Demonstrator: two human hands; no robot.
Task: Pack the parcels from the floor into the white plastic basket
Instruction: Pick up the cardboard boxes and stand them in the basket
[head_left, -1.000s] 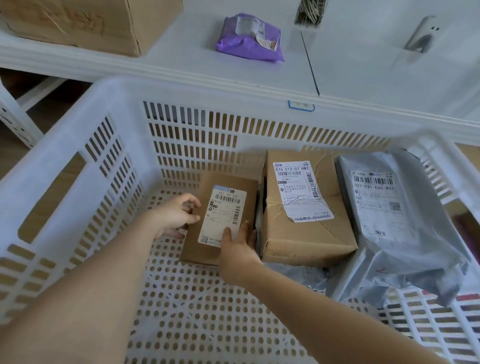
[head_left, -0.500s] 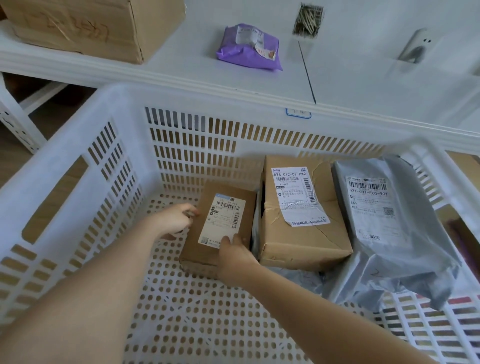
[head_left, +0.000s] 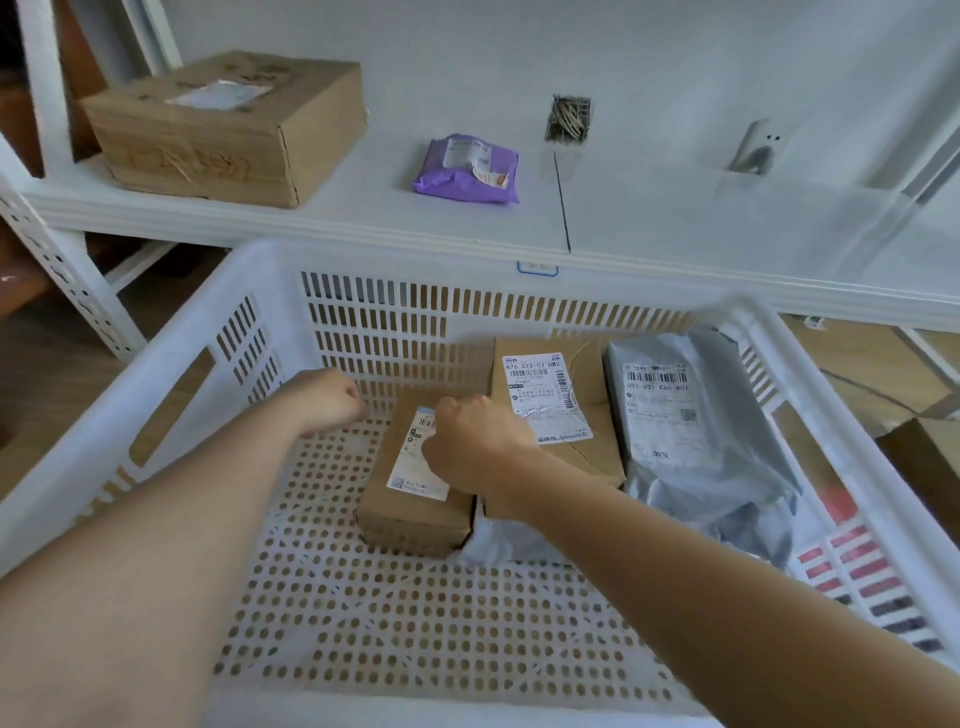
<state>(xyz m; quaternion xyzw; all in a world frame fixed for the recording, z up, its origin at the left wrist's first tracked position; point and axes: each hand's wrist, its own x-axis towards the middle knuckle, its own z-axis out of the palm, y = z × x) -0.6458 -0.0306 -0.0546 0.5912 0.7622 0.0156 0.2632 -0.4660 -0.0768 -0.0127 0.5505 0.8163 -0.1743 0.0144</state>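
The white plastic basket (head_left: 156, 374) fills the view. A small cardboard box (head_left: 410, 514) with a white label lies flat on its perforated floor. My right hand (head_left: 472, 447) rests on top of this box, fingers curled over its far part. My left hand (head_left: 327, 400) is a loose fist just left of the box, apart from it. A larger cardboard box (head_left: 587, 452) sits against the small box's right side. A grey plastic mailer (head_left: 691, 457) leans beside that one near the right wall. A pale bag (head_left: 488, 545) pokes out under the boxes.
Behind the basket runs a low white shelf (head_left: 363, 218) holding a big cardboard box (head_left: 228, 130) and a purple parcel (head_left: 467, 171). A white rack post (head_left: 67, 270) stands at the left. Flattened cardboard (head_left: 924, 457) lies on the floor to the right.
My left hand has let go of the small box and drawn off to the left. My right hand slid from the box's near edge onto its top. The view tilted up.
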